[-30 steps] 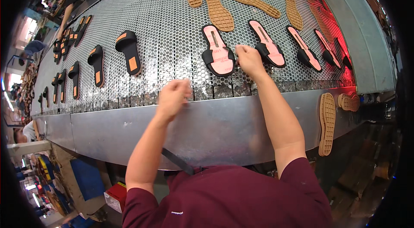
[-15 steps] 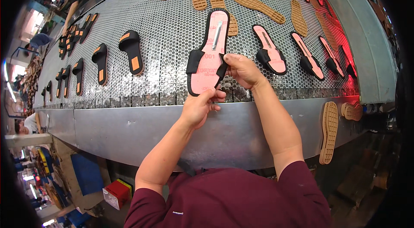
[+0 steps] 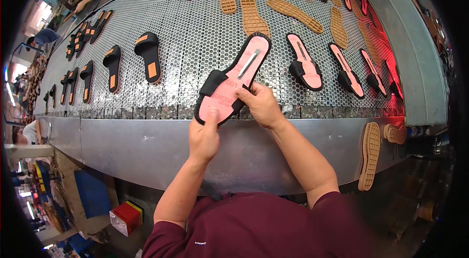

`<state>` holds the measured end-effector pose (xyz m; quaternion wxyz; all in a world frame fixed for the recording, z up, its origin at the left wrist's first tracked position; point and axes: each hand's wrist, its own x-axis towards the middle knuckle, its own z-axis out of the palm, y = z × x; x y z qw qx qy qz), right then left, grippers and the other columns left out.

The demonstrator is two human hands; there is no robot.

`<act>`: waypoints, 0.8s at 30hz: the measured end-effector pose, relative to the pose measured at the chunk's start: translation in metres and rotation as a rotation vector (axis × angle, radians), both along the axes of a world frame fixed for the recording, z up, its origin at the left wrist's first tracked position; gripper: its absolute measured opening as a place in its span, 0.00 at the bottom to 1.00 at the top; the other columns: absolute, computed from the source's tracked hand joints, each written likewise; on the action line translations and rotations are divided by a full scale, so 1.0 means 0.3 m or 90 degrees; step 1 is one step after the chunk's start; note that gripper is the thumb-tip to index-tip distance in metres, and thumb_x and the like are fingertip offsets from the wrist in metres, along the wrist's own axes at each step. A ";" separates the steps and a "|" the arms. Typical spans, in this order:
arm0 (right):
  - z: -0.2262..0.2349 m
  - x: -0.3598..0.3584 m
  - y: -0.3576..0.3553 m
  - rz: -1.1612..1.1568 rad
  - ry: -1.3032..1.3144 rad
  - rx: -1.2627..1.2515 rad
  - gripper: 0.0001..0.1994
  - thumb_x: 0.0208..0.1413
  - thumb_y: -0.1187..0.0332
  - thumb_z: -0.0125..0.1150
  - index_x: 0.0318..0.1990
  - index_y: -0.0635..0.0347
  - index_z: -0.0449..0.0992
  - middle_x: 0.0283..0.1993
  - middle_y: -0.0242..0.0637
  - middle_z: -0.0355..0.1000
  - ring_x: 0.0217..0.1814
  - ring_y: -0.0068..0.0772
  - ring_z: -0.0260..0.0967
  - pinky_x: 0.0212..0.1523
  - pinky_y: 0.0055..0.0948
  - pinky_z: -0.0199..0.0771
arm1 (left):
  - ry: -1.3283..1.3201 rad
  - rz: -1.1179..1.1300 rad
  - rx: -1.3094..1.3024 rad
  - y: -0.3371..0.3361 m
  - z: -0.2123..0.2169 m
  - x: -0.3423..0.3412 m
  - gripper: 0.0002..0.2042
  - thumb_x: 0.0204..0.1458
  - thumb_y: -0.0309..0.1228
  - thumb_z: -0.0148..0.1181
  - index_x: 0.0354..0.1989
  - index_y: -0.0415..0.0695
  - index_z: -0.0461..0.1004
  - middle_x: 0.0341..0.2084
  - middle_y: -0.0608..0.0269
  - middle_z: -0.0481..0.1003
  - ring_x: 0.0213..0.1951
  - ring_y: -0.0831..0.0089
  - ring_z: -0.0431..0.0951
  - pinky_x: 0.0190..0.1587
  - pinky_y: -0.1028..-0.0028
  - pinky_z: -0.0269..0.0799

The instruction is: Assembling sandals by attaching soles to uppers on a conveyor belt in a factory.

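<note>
Both hands grip one pink sandal upper (image 3: 233, 80) with a black strap, held above the near edge of the perforated metal conveyor (image 3: 195, 38). The left hand (image 3: 203, 138) is closed on its heel end from below, thumb pressed onto the pink face. The right hand (image 3: 261, 105) is curled around the sandal's edge at about 3 o'clock, fingers wrapped over the side by the strap. The sandal points toward 1 o'clock, its toe over the belt and a silvery strip along its middle.

At 2 o'clock from it lies another pink upper with black strap (image 3: 305, 61), with more of the same kind further right. At 12 o'clock lie tan outsoles (image 3: 254, 16), tread up. At 9 to 10 o'clock stand black sandals with orange patches (image 3: 148, 55) in a row. At 4 o'clock, a tan outsole (image 3: 369, 155) hangs against the conveyor's steel front.
</note>
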<state>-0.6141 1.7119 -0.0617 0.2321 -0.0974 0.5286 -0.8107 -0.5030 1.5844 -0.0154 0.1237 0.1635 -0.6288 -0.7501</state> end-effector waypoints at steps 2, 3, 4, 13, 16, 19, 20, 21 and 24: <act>0.005 0.016 0.002 0.058 0.033 0.100 0.16 0.61 0.64 0.63 0.49 0.68 0.74 0.42 0.32 0.76 0.40 0.19 0.71 0.43 0.21 0.73 | 0.052 0.079 -0.074 -0.033 -0.022 -0.005 0.17 0.66 0.34 0.49 0.55 0.32 0.70 0.49 0.57 0.76 0.49 0.73 0.74 0.55 0.71 0.69; 0.016 0.030 0.002 0.095 0.033 0.141 0.18 0.61 0.63 0.63 0.51 0.68 0.73 0.44 0.33 0.76 0.42 0.20 0.71 0.45 0.22 0.73 | 0.005 0.136 -0.148 -0.056 -0.017 0.008 0.18 0.65 0.34 0.50 0.55 0.32 0.70 0.49 0.56 0.76 0.50 0.73 0.74 0.55 0.71 0.69; 0.023 0.032 0.005 0.126 0.034 0.183 0.20 0.60 0.62 0.64 0.53 0.67 0.72 0.45 0.34 0.75 0.44 0.21 0.72 0.46 0.23 0.73 | -0.041 0.188 -0.221 -0.077 0.007 0.011 0.18 0.65 0.34 0.51 0.55 0.32 0.70 0.49 0.55 0.76 0.50 0.73 0.74 0.56 0.72 0.69; -0.064 -0.543 0.004 -0.126 0.692 0.922 0.46 0.51 0.37 0.60 0.65 0.70 0.62 0.70 0.54 0.55 0.75 0.52 0.47 0.73 0.48 0.45 | 0.209 0.229 0.031 -0.507 0.135 0.113 0.17 0.61 0.31 0.58 0.54 0.34 0.68 0.47 0.55 0.76 0.48 0.66 0.77 0.55 0.65 0.71; -0.018 -0.556 -0.041 0.115 0.625 1.067 0.46 0.53 0.34 0.55 0.64 0.71 0.63 0.70 0.51 0.57 0.75 0.50 0.48 0.74 0.46 0.43 | 0.179 0.245 0.062 -0.517 0.145 0.142 0.17 0.60 0.30 0.59 0.54 0.34 0.68 0.48 0.56 0.76 0.49 0.65 0.77 0.55 0.65 0.71; 0.093 -0.398 -0.109 0.255 0.699 0.970 0.34 0.53 0.39 0.58 0.53 0.64 0.76 0.58 0.50 0.70 0.65 0.51 0.60 0.69 0.48 0.51 | 0.102 0.183 0.071 -0.451 0.153 0.140 0.10 0.59 0.27 0.59 0.45 0.34 0.75 0.39 0.57 0.79 0.42 0.68 0.79 0.50 0.69 0.73; 0.107 -0.344 -0.123 0.299 0.706 0.933 0.32 0.53 0.40 0.58 0.50 0.63 0.78 0.55 0.50 0.72 0.62 0.51 0.63 0.67 0.48 0.53 | 0.083 0.173 0.103 -0.455 0.130 0.140 0.10 0.59 0.27 0.59 0.45 0.34 0.75 0.39 0.58 0.79 0.41 0.70 0.79 0.49 0.70 0.74; 0.024 -0.293 -0.138 0.225 0.770 0.809 0.26 0.52 0.45 0.61 0.47 0.59 0.81 0.49 0.49 0.75 0.57 0.51 0.66 0.64 0.48 0.56 | 0.048 0.151 0.099 -0.455 0.114 0.148 0.09 0.59 0.26 0.58 0.45 0.35 0.75 0.39 0.58 0.79 0.40 0.71 0.79 0.47 0.71 0.74; 0.005 -0.183 -0.168 0.369 0.803 0.652 0.28 0.50 0.46 0.64 0.53 0.54 0.78 0.64 0.46 0.64 0.69 0.52 0.54 0.70 0.46 0.50 | -0.032 0.101 0.104 -0.415 0.092 0.139 0.09 0.58 0.25 0.57 0.45 0.35 0.74 0.39 0.59 0.79 0.39 0.74 0.79 0.44 0.72 0.75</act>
